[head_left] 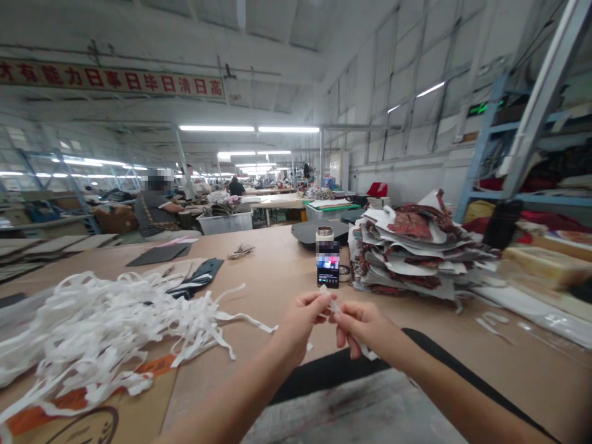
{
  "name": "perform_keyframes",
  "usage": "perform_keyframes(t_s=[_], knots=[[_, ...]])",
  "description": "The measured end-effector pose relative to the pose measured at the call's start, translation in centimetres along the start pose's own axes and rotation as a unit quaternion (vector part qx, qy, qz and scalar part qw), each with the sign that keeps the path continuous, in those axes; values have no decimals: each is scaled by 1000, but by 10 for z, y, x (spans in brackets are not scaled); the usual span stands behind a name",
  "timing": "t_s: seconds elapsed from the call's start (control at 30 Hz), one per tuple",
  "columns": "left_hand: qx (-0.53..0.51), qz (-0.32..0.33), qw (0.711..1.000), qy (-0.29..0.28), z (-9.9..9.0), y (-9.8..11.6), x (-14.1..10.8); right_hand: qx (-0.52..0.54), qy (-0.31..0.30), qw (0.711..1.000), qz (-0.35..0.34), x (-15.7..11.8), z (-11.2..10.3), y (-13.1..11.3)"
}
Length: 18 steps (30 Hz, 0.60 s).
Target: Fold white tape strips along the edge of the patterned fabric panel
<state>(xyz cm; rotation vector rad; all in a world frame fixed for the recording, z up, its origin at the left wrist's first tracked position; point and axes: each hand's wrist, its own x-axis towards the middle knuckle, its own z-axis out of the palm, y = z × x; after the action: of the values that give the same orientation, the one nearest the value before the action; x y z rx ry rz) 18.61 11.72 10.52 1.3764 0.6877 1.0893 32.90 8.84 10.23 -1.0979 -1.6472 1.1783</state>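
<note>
A thin white strip (333,306) is pinched between my two hands above the brown table. My left hand (305,314) has its fingers closed on the strip's upper part. My right hand (363,324) grips it slightly lower, and more white material hangs beneath its fingers. Just beyond my hands, a phone (328,271) with a lit screen stands upright against a bottle (324,233). To the left lies a large tangled heap of white strips (102,327), some trailing toward my left forearm.
Stacked white and red-patterned cloth pieces (407,253) rise at the right. Dark fabric pieces (198,277) lie behind the heap. Cardboard (134,413) is at the lower left, and a dark-edged grey board (351,407) lies under my forearms. A seated person (157,209) is beyond the table.
</note>
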Motion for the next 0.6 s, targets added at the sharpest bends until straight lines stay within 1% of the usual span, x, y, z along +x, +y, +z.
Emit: perform_keyframes(t_s=[0.03, 0.07, 0.1, 0.17, 0.2, 0.23, 0.3, 0.37, 0.43, 0.5, 0.6], knots=[[-24, -4, 1000, -15, 4, -1, -2, 17, -12, 1000, -3, -2, 0, -2], [-50, -1, 998, -40, 8, -3, -6, 43, -8, 999, -11, -4, 1, -5], [-75, 4, 994, -75, 13, -5, -11, 75, 12, 997, -23, -7, 2, -8], [-92, -4, 986, -142, 20, -10, -23, 139, 83, 985, -62, -12, 3, -16], [-74, -17, 985, -154, 21, -11, -29, 165, 121, 975, -85, -15, 2, -20], [-48, -35, 987, -148, 19, -11, -35, 184, 156, 964, -108, -16, -1, -24], [8, -71, 992, -104, 6, -8, -46, 212, 220, 939, -157, -17, -10, -31], [50, -84, 993, -60, -15, -1, -57, 230, 276, 914, -188, -15, -22, -34], [89, -87, 991, -41, -38, 9, -70, 231, 314, 902, -189, -11, -31, -31], [130, -97, 987, -19, -57, 18, -84, 223, 316, 908, -160, -10, -32, -25], [152, -125, 980, 18, -74, 24, -102, 223, 252, 938, -87, -14, -23, -16]])
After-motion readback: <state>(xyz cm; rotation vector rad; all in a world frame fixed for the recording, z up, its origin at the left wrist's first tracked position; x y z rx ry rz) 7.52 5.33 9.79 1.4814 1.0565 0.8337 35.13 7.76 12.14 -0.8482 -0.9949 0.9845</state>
